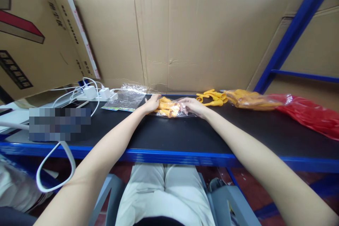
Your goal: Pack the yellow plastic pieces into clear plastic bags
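Observation:
A clear plastic bag (169,108) lies on the black table top in front of me, with several orange-yellow plastic pieces inside, tube-like with flared ends. My left hand (153,103) grips its left end, fingers closed on the film. At the right end, my right hand (195,107) pinches the bag's crinkled film between bent fingers. Just right of that hand sits a small heap of loose orange-yellow pieces (214,98) of the same look. Flat clear bags (126,98) with a coloured lower edge lie left of my left hand.
Farther right are a clear bag of orange-yellow pieces (247,99) and a red plastic bag (309,114). White chargers (90,92) and cables crowd the left side. A cardboard wall (201,39) closes the back; a blue rail (180,156) edges the table's front.

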Tool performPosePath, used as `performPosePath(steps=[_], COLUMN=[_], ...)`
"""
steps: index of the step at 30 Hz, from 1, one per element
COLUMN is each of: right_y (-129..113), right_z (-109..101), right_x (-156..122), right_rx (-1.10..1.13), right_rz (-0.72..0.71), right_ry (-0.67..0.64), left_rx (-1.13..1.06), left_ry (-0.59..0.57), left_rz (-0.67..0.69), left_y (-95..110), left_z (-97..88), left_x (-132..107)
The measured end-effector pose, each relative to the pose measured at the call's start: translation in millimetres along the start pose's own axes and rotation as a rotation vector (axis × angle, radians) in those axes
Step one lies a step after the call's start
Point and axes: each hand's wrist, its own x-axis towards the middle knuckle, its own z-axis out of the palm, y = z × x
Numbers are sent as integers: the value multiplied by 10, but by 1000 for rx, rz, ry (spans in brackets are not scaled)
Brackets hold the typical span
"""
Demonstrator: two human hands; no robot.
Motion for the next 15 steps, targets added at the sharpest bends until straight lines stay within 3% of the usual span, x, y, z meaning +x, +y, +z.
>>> performPosePath(steps=[5,9,12,15], right_y=[-71,-87,-13,79], right_z=[-81,-116,-207,-354], right_x=[-16,-14,41,103], right_rx=[86,-3,-240,-680], right_rz=[-1,26,51,42], right_ry=[-55,72,180,294], left_rx=[140,196,256,322], left_ry=[43,43,10,-26], left_rz=[-18,-62,-79,-59], left_y=[-13,2,30,69], left_z=[-30,-103,-157,-198], left_x=[-7,-29,-49,-68])
